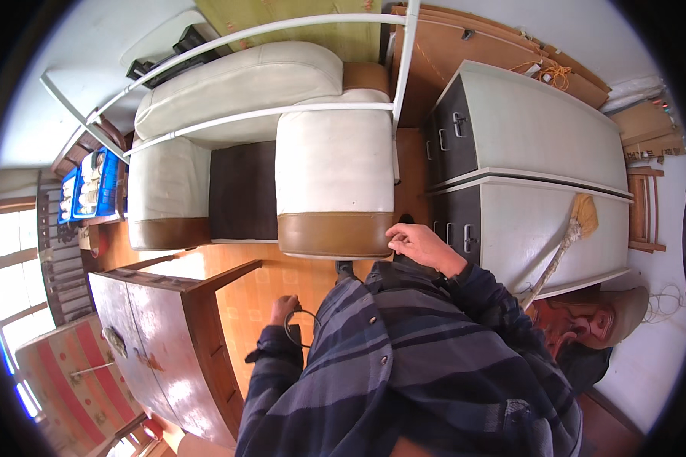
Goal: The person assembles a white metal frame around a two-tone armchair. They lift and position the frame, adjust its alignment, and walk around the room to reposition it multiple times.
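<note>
My right hand [421, 245] reaches forward from a dark sleeve, beside the front corner of a white seat block with a brown lower band [335, 234]. Its fingers are loosely bent and a little apart, and I see nothing in them. Whether the fingertips touch the block, I cannot tell. Lower and further left, my left hand [284, 307] hangs over the wooden floor with its fingers curled in. A thin dark loop [316, 321] curves out beside that wrist; what the fingers hold, if anything, is hidden.
White metal rails [259, 114] cross above a pale sofa [240, 95]. Two white-topped cabinets [533, 122] stand at right, a straw-headed brush [560, 247] on the nearer one. A worn wooden cabinet [153, 343] is at left, blue crates [103, 183] beyond it, cardboard [427, 61] behind.
</note>
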Action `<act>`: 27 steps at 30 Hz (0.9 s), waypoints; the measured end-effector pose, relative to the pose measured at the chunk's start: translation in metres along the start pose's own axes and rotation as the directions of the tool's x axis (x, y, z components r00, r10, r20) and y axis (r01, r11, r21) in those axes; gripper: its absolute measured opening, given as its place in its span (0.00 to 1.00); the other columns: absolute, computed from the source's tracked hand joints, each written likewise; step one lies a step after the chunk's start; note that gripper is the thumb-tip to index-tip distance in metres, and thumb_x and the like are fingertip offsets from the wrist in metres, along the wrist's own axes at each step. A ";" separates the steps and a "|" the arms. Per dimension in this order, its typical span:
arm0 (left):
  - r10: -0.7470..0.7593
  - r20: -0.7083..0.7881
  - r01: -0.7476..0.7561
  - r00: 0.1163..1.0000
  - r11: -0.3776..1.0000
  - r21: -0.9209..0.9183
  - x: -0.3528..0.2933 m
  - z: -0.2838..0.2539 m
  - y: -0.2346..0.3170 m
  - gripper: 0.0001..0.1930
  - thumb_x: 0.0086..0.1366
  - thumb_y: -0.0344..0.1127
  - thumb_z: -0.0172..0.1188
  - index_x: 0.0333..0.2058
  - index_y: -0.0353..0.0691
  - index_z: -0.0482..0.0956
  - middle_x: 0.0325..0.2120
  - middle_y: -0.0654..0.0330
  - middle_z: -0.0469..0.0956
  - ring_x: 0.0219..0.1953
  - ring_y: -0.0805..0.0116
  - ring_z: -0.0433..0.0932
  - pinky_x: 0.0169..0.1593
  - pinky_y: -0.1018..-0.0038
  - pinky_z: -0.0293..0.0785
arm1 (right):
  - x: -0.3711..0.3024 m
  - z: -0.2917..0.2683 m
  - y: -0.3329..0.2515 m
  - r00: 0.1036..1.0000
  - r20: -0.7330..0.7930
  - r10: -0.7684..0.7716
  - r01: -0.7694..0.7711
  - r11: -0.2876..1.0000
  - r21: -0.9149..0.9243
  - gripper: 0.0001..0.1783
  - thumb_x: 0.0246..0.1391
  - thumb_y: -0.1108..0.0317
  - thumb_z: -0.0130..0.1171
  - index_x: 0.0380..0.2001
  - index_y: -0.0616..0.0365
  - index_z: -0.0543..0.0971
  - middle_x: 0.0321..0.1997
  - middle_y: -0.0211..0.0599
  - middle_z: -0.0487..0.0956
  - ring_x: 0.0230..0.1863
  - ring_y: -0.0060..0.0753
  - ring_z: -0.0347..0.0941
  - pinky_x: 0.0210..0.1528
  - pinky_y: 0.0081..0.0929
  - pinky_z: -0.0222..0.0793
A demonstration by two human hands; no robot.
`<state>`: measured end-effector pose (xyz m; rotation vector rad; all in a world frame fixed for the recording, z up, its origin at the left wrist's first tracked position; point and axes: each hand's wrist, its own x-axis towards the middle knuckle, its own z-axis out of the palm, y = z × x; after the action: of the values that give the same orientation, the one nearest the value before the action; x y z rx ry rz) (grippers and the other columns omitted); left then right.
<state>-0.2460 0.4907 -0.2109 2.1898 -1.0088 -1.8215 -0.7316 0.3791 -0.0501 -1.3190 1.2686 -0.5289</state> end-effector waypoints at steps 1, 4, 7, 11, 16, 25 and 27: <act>-0.014 -0.024 0.015 1.000 1.000 0.015 -0.010 0.015 0.003 0.22 0.71 0.45 0.58 0.39 0.24 0.84 0.26 0.54 0.84 0.30 0.68 0.83 0.34 0.71 0.77 | 0.008 -0.014 0.004 0.999 0.027 -0.034 0.035 0.999 -0.035 0.17 0.62 0.67 0.64 0.49 0.67 0.80 0.36 0.43 0.84 0.36 0.34 0.82 0.43 0.30 0.77; -0.100 -0.090 0.088 0.991 0.987 -0.132 -0.043 0.063 0.017 0.20 0.70 0.46 0.57 0.38 0.29 0.85 0.27 0.57 0.85 0.32 0.69 0.84 0.34 0.73 0.75 | 0.031 -0.045 0.013 0.996 0.088 -0.027 0.018 0.994 0.105 0.14 0.64 0.68 0.62 0.47 0.68 0.80 0.34 0.40 0.84 0.31 0.29 0.81 0.38 0.27 0.77; -0.117 -0.089 0.112 0.989 0.992 -0.055 -0.070 0.096 0.039 0.19 0.70 0.46 0.56 0.39 0.32 0.85 0.29 0.58 0.87 0.34 0.69 0.85 0.35 0.74 0.75 | 0.050 -0.070 0.016 0.988 0.139 0.060 -0.096 0.959 0.265 0.11 0.66 0.69 0.58 0.44 0.67 0.80 0.32 0.34 0.83 0.31 0.22 0.80 0.34 0.23 0.76; -0.150 -0.106 0.138 0.983 0.984 -0.109 -0.094 0.123 0.056 0.19 0.69 0.46 0.56 0.39 0.33 0.85 0.30 0.58 0.87 0.35 0.69 0.85 0.37 0.72 0.75 | 0.069 -0.090 0.014 0.979 0.189 0.080 -0.131 0.952 0.278 0.12 0.70 0.67 0.55 0.47 0.65 0.78 0.35 0.32 0.81 0.33 0.21 0.79 0.36 0.21 0.76; -0.122 -0.137 0.092 0.983 0.974 -0.209 -0.103 0.138 0.042 0.21 0.71 0.47 0.56 0.42 0.31 0.83 0.32 0.56 0.87 0.36 0.67 0.85 0.39 0.71 0.76 | 0.082 -0.090 0.006 0.989 0.147 0.030 -0.075 0.948 0.310 0.11 0.69 0.68 0.56 0.43 0.67 0.79 0.32 0.33 0.82 0.31 0.21 0.79 0.34 0.22 0.76; -0.056 -0.149 -0.020 0.987 0.885 -0.466 -0.060 0.169 -0.013 0.23 0.71 0.46 0.62 0.41 0.23 0.82 0.28 0.53 0.83 0.31 0.63 0.83 0.39 0.69 0.79 | 0.087 -0.101 -0.048 0.998 0.006 -0.055 0.053 0.979 0.198 0.16 0.68 0.68 0.55 0.56 0.63 0.74 0.37 0.38 0.82 0.33 0.25 0.80 0.35 0.22 0.77; -0.037 -0.145 -0.045 0.989 0.848 -0.528 -0.048 0.165 -0.021 0.22 0.71 0.45 0.62 0.41 0.24 0.83 0.28 0.54 0.84 0.30 0.64 0.83 0.39 0.69 0.79 | 0.088 -0.119 -0.059 0.993 -0.085 -0.086 0.100 0.981 0.167 0.19 0.68 0.67 0.56 0.59 0.62 0.73 0.37 0.39 0.83 0.34 0.26 0.81 0.35 0.23 0.79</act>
<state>-0.3901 0.5856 -0.2258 1.9311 -0.4029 -1.6434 -0.7890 0.2375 -0.0028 -1.2268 1.2003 -0.7454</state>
